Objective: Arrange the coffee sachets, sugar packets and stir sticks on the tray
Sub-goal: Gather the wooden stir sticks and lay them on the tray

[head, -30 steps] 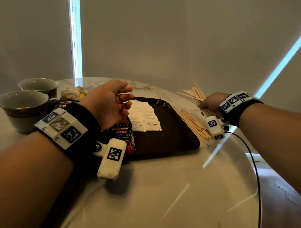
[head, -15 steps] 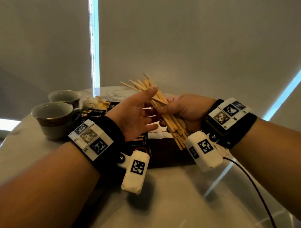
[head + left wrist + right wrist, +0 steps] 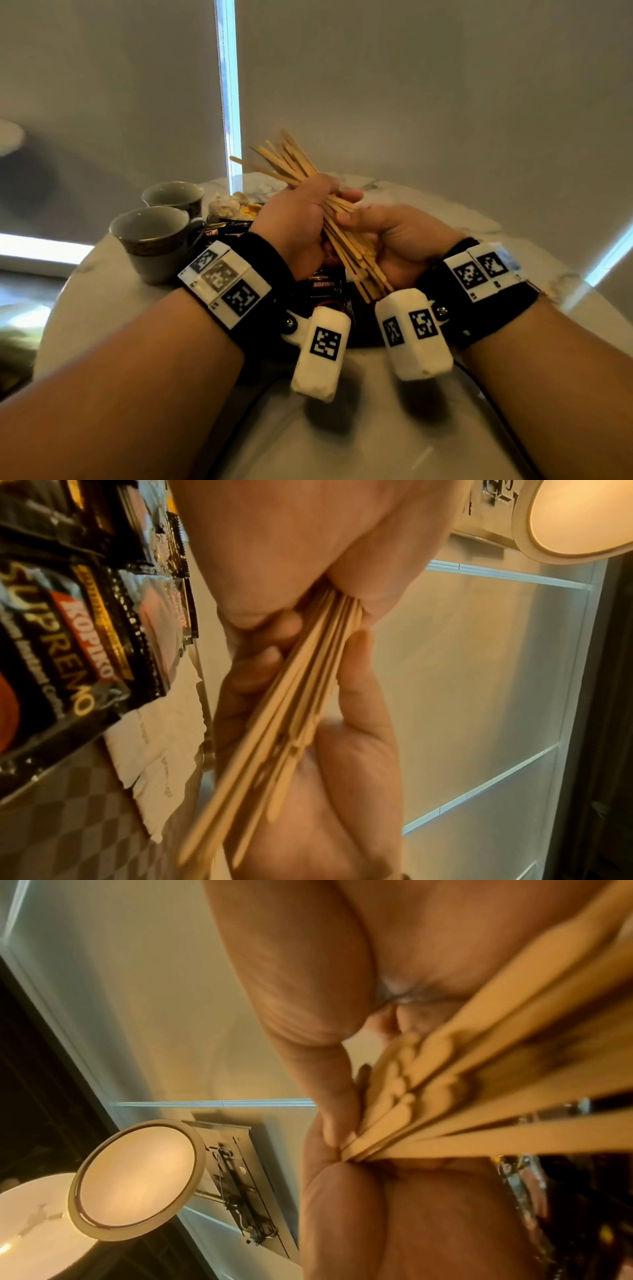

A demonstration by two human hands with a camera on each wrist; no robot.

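Both hands hold one bundle of wooden stir sticks (image 3: 337,236) in the air above the near part of the tray (image 3: 363,337), of which only a dark strip of the near rim shows between the two wrist devices. The left hand (image 3: 301,222) is wrapped round the upper half of the bundle, its fingers curled tight over the sticks; the right hand (image 3: 394,246) closes round the lower half, thumb laid along the sticks. The bundle tilts, its far ends fanning out up and to the left and its near ends poking down toward the tray's near rim. In the left wrist view the stir sticks (image 3: 294,718) run between the curled fingers (image 3: 363,696) and the palm. On the tray beneath lie black Kopiko Supremo coffee sachets (image 3: 68,653) along its left side, and white sugar packets (image 3: 161,739) just beside them toward the middle. Two grey cups (image 3: 154,240) stand on the marble tabletop (image 3: 342,445) near its left edge, just left of the tray. A round ceiling lamp (image 3: 137,1177) shows in the right wrist view.
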